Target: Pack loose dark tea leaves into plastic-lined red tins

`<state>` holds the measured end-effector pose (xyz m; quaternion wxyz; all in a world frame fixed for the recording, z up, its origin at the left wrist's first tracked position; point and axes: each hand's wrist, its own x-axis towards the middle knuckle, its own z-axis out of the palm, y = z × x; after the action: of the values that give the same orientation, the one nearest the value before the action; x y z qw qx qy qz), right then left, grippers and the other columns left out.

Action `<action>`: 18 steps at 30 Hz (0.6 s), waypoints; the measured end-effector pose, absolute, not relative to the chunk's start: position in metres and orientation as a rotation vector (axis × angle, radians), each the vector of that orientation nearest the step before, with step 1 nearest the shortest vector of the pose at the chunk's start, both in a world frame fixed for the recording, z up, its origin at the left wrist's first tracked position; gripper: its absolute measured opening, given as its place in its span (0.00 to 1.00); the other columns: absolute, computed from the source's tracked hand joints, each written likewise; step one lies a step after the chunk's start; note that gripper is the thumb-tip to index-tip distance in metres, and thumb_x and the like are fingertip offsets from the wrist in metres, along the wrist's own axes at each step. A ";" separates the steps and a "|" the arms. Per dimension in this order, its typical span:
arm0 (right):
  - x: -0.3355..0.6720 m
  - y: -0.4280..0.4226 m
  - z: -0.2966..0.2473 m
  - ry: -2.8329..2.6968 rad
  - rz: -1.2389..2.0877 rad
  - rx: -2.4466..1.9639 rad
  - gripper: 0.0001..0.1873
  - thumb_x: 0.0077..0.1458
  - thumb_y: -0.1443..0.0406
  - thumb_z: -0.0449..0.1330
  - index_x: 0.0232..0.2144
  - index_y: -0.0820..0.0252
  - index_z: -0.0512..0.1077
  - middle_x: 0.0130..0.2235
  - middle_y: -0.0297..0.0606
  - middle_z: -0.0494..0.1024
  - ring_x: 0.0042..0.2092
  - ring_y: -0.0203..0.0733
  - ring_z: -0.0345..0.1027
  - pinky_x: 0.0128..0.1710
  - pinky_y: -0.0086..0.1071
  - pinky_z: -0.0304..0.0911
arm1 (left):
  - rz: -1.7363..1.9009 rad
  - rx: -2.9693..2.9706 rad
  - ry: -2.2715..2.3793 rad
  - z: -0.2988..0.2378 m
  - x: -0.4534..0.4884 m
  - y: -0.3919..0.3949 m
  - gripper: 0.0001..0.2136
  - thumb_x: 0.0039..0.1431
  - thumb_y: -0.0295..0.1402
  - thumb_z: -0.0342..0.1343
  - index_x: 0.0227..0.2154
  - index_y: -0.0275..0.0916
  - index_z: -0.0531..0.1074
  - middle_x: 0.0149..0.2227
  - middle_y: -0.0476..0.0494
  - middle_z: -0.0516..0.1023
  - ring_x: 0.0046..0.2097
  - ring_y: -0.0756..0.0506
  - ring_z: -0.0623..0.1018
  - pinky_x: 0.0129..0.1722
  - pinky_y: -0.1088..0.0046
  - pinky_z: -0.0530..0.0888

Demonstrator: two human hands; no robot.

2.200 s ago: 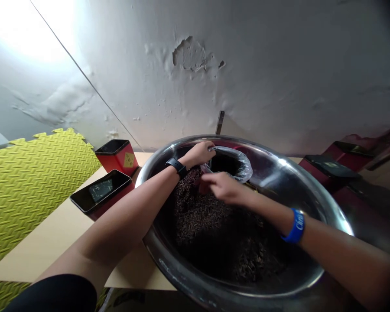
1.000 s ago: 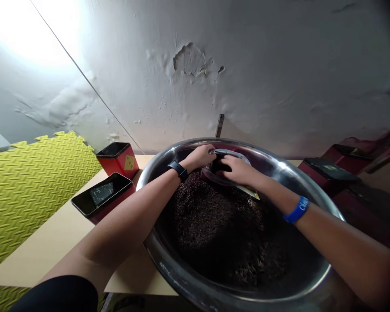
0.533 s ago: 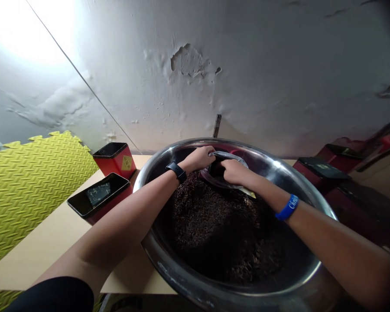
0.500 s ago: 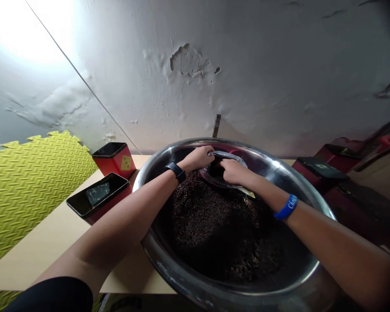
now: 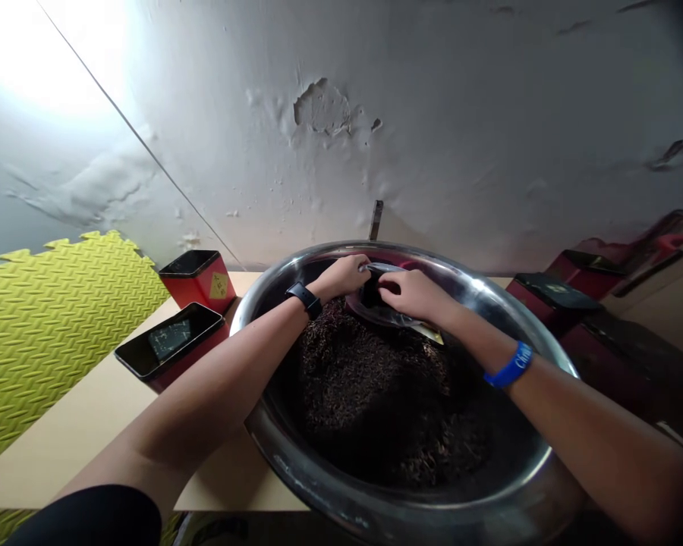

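Note:
A big steel basin (image 5: 296,470) holds a dark heap of loose tea leaves (image 5: 376,387). At its far side stands a clear plastic bag (image 5: 390,317) with its mouth open. My left hand (image 5: 341,274), a black watch on its wrist, is closed on the bag's left rim. My right hand (image 5: 413,292), a blue band on its wrist, reaches into the bag's mouth with fingers curled; what they hold is hidden.
Left of the basin, on the tan tabletop (image 5: 91,425), lie a red tin (image 5: 198,279) and a black-topped red lid or tin (image 5: 168,343). More dark red tins (image 5: 552,297) stand at the right. Yellow foam mat (image 5: 45,318) borders the left; a white wall stands behind.
My right hand left the leaf heap, went up to the bag and into its mouth. It stays there now. The left hand has kept its grip on the rim.

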<state>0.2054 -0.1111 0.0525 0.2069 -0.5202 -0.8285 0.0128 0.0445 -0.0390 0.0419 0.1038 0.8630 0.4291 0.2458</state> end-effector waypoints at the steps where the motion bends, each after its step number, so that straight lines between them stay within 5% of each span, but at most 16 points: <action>1: 0.204 -0.118 0.060 -2.287 0.086 -1.405 0.13 0.52 0.60 0.52 0.32 0.60 0.74 0.32 0.40 0.77 0.34 0.40 0.68 0.35 0.31 0.59 | 0.737 2.543 1.262 0.042 0.044 -0.039 0.12 0.55 0.32 0.44 0.39 0.38 0.69 0.36 0.46 0.76 0.33 0.50 0.72 0.30 0.78 0.64; 7: 0.209 -0.132 0.055 -2.794 1.151 -1.504 0.18 0.47 0.52 0.56 0.28 0.61 0.74 0.24 0.37 0.74 0.25 0.37 0.66 0.25 0.30 0.60 | 0.780 2.500 1.262 0.044 0.045 -0.045 0.13 0.54 0.31 0.45 0.41 0.36 0.70 0.34 0.44 0.76 0.32 0.49 0.72 0.30 0.77 0.66; 12: 0.210 -0.125 0.007 -2.921 0.562 -1.894 0.20 0.35 0.50 0.65 0.25 0.61 0.75 0.24 0.39 0.73 0.27 0.44 0.68 0.29 0.36 0.61 | 0.806 2.517 1.249 0.045 0.044 -0.044 0.13 0.53 0.30 0.46 0.39 0.36 0.71 0.36 0.44 0.76 0.35 0.49 0.73 0.33 0.76 0.67; 16: 0.196 -0.138 -0.002 -3.009 1.054 -1.797 0.35 0.24 0.44 0.66 0.33 0.62 0.75 0.29 0.40 0.75 0.26 0.43 0.69 0.26 0.35 0.62 | 0.844 2.550 1.214 0.043 0.041 -0.037 0.12 0.53 0.30 0.46 0.38 0.36 0.72 0.37 0.44 0.76 0.35 0.48 0.73 0.34 0.76 0.67; 18: 0.188 -0.148 0.001 -2.969 1.024 -1.616 0.41 0.13 0.45 0.68 0.34 0.61 0.75 0.29 0.37 0.76 0.27 0.42 0.70 0.26 0.33 0.63 | 0.830 2.558 1.200 0.041 0.041 -0.034 0.12 0.54 0.31 0.46 0.37 0.37 0.72 0.36 0.44 0.76 0.34 0.49 0.73 0.33 0.76 0.67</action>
<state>0.1882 -0.1478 0.0009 -0.1939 -0.4488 -0.8247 0.2844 0.0406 -0.0344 0.0413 0.0980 0.8645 0.4053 0.2806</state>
